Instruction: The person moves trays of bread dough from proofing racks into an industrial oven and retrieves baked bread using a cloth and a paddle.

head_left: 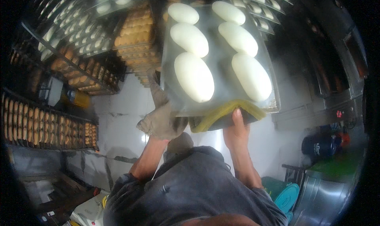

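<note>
A metal baking tray [215, 77] is held out in front of me, bearing several pale, oval dough pieces [194, 76] in two columns. My right hand [236, 133] grips its near edge through a folded yellow-green pad [204, 121], thumb on top and fingers hidden beneath. At the tray's near left corner is my left hand [166, 121], covered by a worn grey-brown cloth mitt. It closes on that corner, though the mitt hides the fingers.
Racks of trays with pale dough [89, 36] and browned bread [134, 32] stand ahead and left. Another bread rack [47, 121] is at far left. Dark oven-like equipment [324, 63] lines the right side. A teal bin [285, 196] and metal counter [326, 194] sit lower right.
</note>
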The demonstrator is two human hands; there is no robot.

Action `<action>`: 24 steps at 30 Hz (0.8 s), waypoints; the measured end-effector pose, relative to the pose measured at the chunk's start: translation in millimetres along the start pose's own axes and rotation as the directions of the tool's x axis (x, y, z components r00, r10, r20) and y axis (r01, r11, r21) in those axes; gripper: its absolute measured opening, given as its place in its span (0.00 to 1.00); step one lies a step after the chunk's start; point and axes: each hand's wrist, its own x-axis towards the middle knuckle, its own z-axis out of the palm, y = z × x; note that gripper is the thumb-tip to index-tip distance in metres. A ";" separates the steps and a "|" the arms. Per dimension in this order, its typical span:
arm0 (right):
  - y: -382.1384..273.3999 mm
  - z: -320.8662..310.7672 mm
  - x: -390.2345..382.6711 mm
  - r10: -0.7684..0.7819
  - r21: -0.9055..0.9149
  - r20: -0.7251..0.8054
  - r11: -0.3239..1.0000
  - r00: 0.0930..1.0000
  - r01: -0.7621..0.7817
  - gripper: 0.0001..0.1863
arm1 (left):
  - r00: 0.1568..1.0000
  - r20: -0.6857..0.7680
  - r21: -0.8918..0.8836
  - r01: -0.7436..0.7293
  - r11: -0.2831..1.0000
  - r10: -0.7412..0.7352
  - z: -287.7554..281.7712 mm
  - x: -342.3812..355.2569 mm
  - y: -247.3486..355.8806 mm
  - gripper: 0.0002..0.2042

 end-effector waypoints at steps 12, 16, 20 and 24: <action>-110.5 -142.8 -91.8 -0.229 -0.206 -0.276 0.963 0.934 0.175 0.22 | 0.869 0.244 -0.246 -0.373 0.895 0.430 102.6 -1.3 104.8 0.17; -138.3 -162.3 -61.6 -0.369 -0.272 -0.396 0.922 0.841 0.276 0.20 | 0.781 0.407 -0.363 -0.339 0.868 0.475 180.1 37.1 115.2 0.16; -168.3 -200.2 -12.2 -0.452 -0.297 -0.406 0.887 0.794 0.353 0.18 | 0.699 0.392 -0.498 -0.386 0.777 0.598 260.8 111.9 148.3 0.17; -201.2 -236.9 66.3 -0.471 -0.257 -0.495 0.882 0.730 0.394 0.19 | 0.668 0.301 -0.425 -0.545 0.723 0.680 337.9 192.5 180.5 0.18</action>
